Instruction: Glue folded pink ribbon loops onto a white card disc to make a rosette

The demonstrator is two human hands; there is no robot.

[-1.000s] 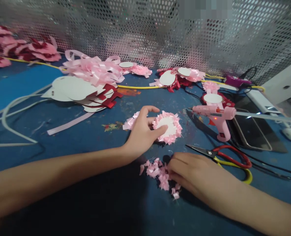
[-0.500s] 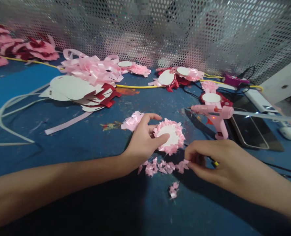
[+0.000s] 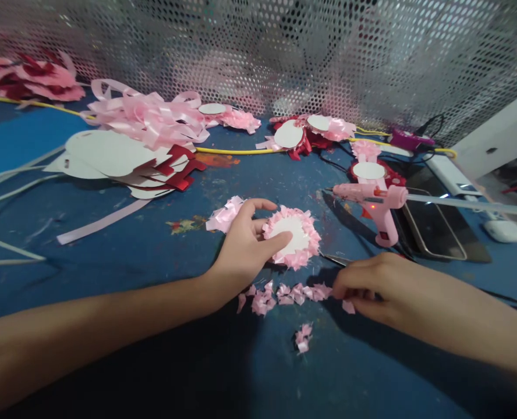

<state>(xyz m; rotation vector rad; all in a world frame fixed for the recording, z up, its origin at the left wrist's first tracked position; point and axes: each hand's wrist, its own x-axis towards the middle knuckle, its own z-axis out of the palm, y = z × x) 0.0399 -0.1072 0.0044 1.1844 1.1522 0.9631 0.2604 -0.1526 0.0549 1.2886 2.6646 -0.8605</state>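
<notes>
The left hand (image 3: 241,247) pressed its thumb on the white centre of the pink rosette (image 3: 292,237), pinning it flat to the worktop (image 3: 131,250). The right hand (image 3: 372,285), just below it, pinched a ribbon piece (image 3: 348,306) between its fingers.

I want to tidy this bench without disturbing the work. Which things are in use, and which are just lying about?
In use:
left hand on the pink rosette
right hand at the pink ribbon bits

Lying about:
glue gun
white card cutouts
pink ribbon pile
phone
</notes>
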